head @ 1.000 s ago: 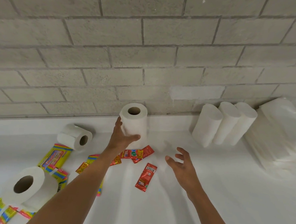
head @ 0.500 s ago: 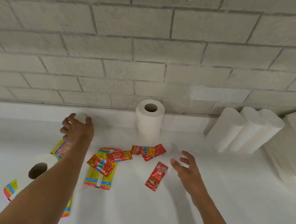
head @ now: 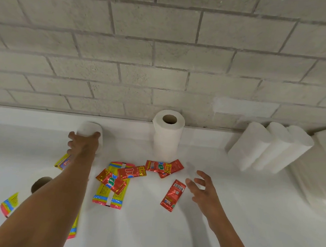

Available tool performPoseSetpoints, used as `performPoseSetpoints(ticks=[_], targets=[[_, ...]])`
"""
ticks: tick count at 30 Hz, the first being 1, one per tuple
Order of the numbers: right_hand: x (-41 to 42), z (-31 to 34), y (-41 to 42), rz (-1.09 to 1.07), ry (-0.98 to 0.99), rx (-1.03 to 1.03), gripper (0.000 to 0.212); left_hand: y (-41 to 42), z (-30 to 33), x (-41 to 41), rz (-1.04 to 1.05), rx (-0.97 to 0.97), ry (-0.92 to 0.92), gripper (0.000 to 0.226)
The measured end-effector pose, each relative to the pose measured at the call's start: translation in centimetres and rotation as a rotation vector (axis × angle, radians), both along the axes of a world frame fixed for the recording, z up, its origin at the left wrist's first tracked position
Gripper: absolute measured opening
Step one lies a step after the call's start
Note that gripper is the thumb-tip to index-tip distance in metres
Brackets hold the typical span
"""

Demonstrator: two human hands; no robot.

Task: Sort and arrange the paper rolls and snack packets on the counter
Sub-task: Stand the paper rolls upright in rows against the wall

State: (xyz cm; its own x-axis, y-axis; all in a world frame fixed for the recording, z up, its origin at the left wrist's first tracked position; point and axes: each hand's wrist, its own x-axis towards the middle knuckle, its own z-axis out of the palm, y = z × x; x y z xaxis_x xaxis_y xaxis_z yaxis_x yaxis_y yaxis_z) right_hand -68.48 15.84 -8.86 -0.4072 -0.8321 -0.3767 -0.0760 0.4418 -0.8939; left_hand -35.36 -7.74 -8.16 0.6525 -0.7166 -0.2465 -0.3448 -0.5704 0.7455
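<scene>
Matt paper roll point(head: 167, 135) — glossy foil packet point(head: 173, 195) — smooth counter point(head: 229, 213), rough brick wall point(head: 162, 56).

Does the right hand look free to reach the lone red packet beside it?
Probably yes: the right hand hovers open just right of the lone red packet, which lies flat with nothing on it or between them.

I see white paper rolls point(head: 167, 137) on a white table point(head: 248, 214), red sachets point(head: 172, 195) with white barcodes, yellow packets point(head: 109, 192) edged in pink and blue stripes, and a grey brick wall point(head: 162, 56).
</scene>
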Motion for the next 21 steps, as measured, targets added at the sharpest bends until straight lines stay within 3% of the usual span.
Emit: performPoseSetpoints(ticks=[8, 14, 17, 21], targets=[[1.7, 1.3, -0.7, 0.044, -0.042, -0.021, 0.055, 5.0, 0.7, -2.8, -0.137, -0.241, 0.053, 0.098], [4.0, 3.3, -1.1, 0.132, -0.103, -0.117, 0.042, 10.6, 3.3, -5.9, -0.234, -0.509, 0.31, 0.08], [5.3, 4.9, -1.3, 0.198, -0.131, -0.156, 0.05, 13.6, 4.9, -7.3, -0.294, -0.58, 0.47, 0.076], [6.2, 6.8, -1.3, 0.312, -0.249, -0.224, 0.077, 17.1, 6.0, -8.7, -0.469, -0.608, 0.557, 0.069]])
